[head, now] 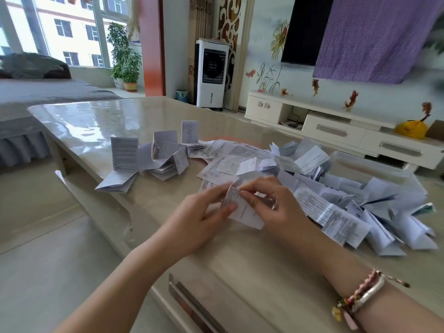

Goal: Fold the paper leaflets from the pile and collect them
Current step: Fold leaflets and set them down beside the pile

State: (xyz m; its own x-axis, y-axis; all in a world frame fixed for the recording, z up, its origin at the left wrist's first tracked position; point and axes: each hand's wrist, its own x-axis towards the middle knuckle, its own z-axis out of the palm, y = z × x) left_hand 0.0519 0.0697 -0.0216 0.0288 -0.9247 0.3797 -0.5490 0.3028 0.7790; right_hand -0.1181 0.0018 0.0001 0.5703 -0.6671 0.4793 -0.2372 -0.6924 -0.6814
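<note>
Presently, printed text covers every leaflet, but the lines are too small and blurred to read; no brand or label can be made out on any sheet. Left hand (204,213) and right hand (269,203) meet above the near middle of the table (79,118), both palms turned down, forearms coming in from the bottom edge of the view. Between them is one leaflet (242,210), partly folded: its upper flap stands up between the fingertips while its lower part lies flat on the table. Left thumb and forefinger pinch the flap's left edge; the other left fingers are spread loosely beside it. Right thumb and forefinger pinch the flap's top right corner; the remaining right fingers are curled over the sheet. A bracelet (360,296) of beads and cord sits on the right wrist. Pile of unfolded leaflets (336,207) lies just beyond and to the right of the hands, spilling toward the right table edge. Folded leaflets (149,159) are gathered well apart on the left, several standing half open, one at the near left edge of the table.
</note>
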